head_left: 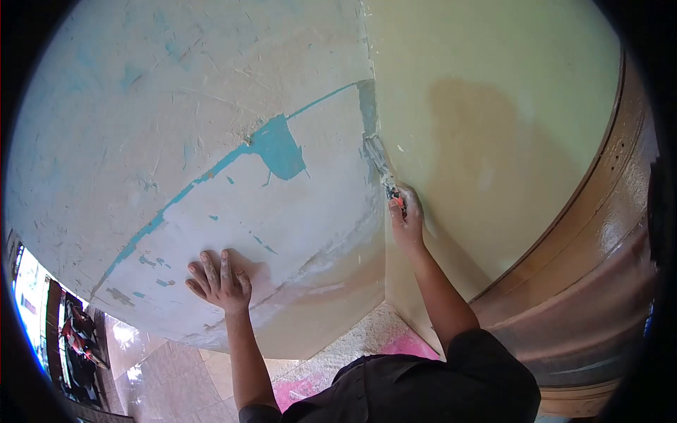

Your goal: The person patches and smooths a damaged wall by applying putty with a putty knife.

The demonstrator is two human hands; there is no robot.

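Observation:
My right hand (407, 215) is closed round the handle of a putty knife (381, 162). Whitish paste coats the knife, and its blade touches the wall at the inner corner, beside a grey strip (367, 106). My left hand (224, 283) lies on the whitish wall (324, 190) with fingers spread and holds nothing; its fingertips are smeared with pale material. Between and above my hands, a bare turquoise patch (281, 148) shows on the wall, with a thin turquoise line running from it both ways.
A pale green wall (536, 56) meets the corner on the right, with a brown curved wooden edge (543, 233) beyond. Below are a pink sheet (409, 345) with pale debris and floor tiles (169, 374). A red motorcycle (81, 338) stands at the far lower left.

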